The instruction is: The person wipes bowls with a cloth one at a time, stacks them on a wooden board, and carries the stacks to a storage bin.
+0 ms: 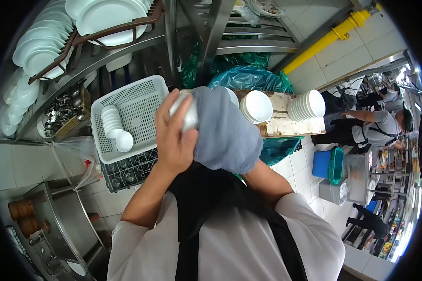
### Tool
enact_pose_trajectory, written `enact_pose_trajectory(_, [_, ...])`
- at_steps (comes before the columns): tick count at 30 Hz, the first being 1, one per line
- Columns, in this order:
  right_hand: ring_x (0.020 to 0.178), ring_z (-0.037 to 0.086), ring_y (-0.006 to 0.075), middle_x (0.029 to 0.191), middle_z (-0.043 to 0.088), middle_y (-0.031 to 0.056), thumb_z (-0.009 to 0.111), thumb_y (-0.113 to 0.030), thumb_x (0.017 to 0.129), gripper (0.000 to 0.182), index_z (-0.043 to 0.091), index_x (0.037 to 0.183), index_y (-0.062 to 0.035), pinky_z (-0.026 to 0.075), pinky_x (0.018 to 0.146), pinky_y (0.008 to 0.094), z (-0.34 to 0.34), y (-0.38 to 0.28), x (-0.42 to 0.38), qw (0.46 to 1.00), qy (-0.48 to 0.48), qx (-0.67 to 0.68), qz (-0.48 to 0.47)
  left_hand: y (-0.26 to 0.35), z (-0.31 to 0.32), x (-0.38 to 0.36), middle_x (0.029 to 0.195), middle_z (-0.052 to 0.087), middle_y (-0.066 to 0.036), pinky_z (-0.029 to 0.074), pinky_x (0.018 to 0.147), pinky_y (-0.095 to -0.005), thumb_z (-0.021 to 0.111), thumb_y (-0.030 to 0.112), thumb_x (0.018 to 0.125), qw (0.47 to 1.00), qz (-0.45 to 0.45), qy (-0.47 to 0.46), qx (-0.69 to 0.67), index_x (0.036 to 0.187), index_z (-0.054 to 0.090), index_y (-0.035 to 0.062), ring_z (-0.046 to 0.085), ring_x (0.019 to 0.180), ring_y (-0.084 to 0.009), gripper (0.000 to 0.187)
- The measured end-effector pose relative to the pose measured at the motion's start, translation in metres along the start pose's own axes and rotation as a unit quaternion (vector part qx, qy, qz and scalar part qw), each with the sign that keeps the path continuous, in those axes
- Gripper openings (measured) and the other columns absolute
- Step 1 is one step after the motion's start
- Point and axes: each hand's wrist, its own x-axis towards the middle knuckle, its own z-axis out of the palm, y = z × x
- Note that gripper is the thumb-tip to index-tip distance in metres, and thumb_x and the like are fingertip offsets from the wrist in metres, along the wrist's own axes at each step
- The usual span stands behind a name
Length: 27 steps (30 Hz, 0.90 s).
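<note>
My left hand (176,133) is closed round a small white bowl (187,112), slightly smeared by motion, with the thumb toward me. A grey cloth (227,129) presses against the bowl's right side. It covers my right hand, so those fingers are hidden; only the right forearm (269,180) shows below it. To the left, a white perforated basket (145,91) holds a row of small white cups (111,121) and one more small cup (124,141). Right of the cloth, white bowls (258,107) and a taller stack of white bowls (307,106) stand on a worn wooden board (286,126).
White plates (110,21) stand in brown racks on a steel shelf at upper left. Cutlery (68,110) fills a basket below. A dark glass crate (129,173) sits under the white basket. Green bags (253,77) hang behind the board. Co-workers (384,126) stand at far right.
</note>
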Motion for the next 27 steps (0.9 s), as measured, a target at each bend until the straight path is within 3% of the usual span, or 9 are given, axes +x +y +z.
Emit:
enact_pose_trajectory(1, [0.090,0.058,0.0332,0.096,0.054,0.0207,0.074,-0.014,0.060,0.057,0.051,0.109,0.0033,0.048,0.076,0.0376,-0.006,-0.008,-0.001,0.999,-0.025,-0.033,0.016,0.001,0.003,0.002,0.129,0.048,-0.021,0.036,0.101,-0.0389,0.036,0.036,0.100,1.000,0.000,-0.001,-0.001,0.124,0.052,-0.0021,0.047,0.120,-0.0316,0.048])
enact_pose_trajectory(3, [0.089,0.058,0.0333,0.095,0.054,0.0204,0.074,-0.013,0.061,0.055,0.051,0.108,0.0036,0.049,0.075,0.0381,-0.016,-0.022,-0.007,0.992,-0.075,-0.091,0.038,0.001,0.010,0.004,0.130,0.049,-0.018,0.040,0.098,-0.0356,0.032,0.043,0.100,0.840,-0.347,0.022,-0.416,0.125,0.053,0.0010,0.051,0.117,-0.0270,0.053])
enact_pose_trajectory(4, [0.089,0.058,0.0334,0.095,0.055,0.0203,0.073,-0.013,0.061,0.054,0.051,0.108,0.0038,0.049,0.075,0.0384,-0.019,-0.025,-0.010,0.989,-0.091,-0.109,0.036,0.001,0.009,0.008,0.130,0.049,-0.018,0.040,0.098,-0.0356,0.032,0.043,0.100,0.838,-0.350,0.019,-0.419,0.125,0.053,0.0010,0.051,0.117,-0.0270,0.053])
enact_pose_trajectory(7, [0.087,0.058,0.0336,0.093,0.055,0.0199,0.073,-0.012,0.062,0.052,0.052,0.107,0.0042,0.049,0.075,0.0391,-0.015,-0.020,-0.018,0.986,-0.106,-0.125,0.014,0.000,0.006,0.020,0.119,0.059,-0.013,0.049,0.090,-0.0359,0.032,0.057,0.096,0.620,-0.567,-0.095,-0.534,0.132,0.046,0.0031,0.058,0.109,-0.0239,0.067])
enact_pose_trajectory(12, [0.086,0.059,0.0339,0.091,0.057,0.0193,0.072,-0.011,0.064,0.048,0.053,0.105,0.0050,0.049,0.075,0.0404,-0.059,0.032,-0.041,0.976,-0.124,-0.163,0.076,-0.029,0.020,-0.015,0.128,0.054,-0.017,0.055,0.081,-0.0392,0.032,0.060,0.095,0.496,-0.511,-0.297,-0.636,0.139,0.038,0.0040,0.059,0.109,-0.0268,0.071])
enact_pose_trajectory(15, [0.084,0.060,0.0341,0.089,0.057,0.0189,0.071,-0.010,0.066,0.045,0.053,0.104,0.0054,0.050,0.075,0.0412,-0.094,0.070,-0.052,0.964,-0.129,-0.189,0.136,-0.025,-0.002,-0.021,0.130,0.051,-0.018,0.056,0.077,-0.0370,0.036,0.055,0.096,0.729,-0.512,-0.219,-0.398,0.138,0.038,0.0040,0.060,0.105,-0.0278,0.066])
enact_pose_trajectory(20, [0.082,0.060,0.0345,0.087,0.059,0.0183,0.070,-0.008,0.068,0.041,0.054,0.103,0.0062,0.050,0.075,0.0425,-0.107,0.097,-0.045,0.943,-0.174,-0.248,0.139,-0.127,-0.047,-0.073,0.112,0.062,-0.006,0.050,0.071,-0.0279,0.056,0.047,0.090,0.803,-0.573,-0.069,-0.150,0.119,0.057,0.0076,0.060,0.093,-0.0158,0.048])
enact_pose_trajectory(24, [0.081,0.061,0.0347,0.085,0.059,0.0178,0.069,-0.007,0.069,0.038,0.055,0.101,0.0068,0.051,0.074,0.0435,-0.084,0.088,-0.021,0.914,-0.227,-0.329,0.059,-0.212,-0.080,-0.135,0.098,0.067,-0.017,0.050,0.071,-0.0399,0.060,0.037,0.087,0.877,-0.407,-0.138,0.215,0.104,0.065,0.0030,0.064,0.086,-0.0295,0.038])
enact_pose_trajectory(27, [0.082,0.061,0.0344,0.085,0.060,0.0173,0.069,-0.007,0.070,0.038,0.054,0.103,0.0066,0.050,0.075,0.0435,-0.071,0.083,-0.012,0.925,-0.222,-0.305,0.046,-0.259,-0.099,-0.177,0.095,0.065,-0.024,0.048,0.076,-0.0461,0.064,0.032,0.081,0.828,-0.429,-0.203,0.299,0.098,0.065,-0.0001,0.063,0.088,-0.0394,0.037])
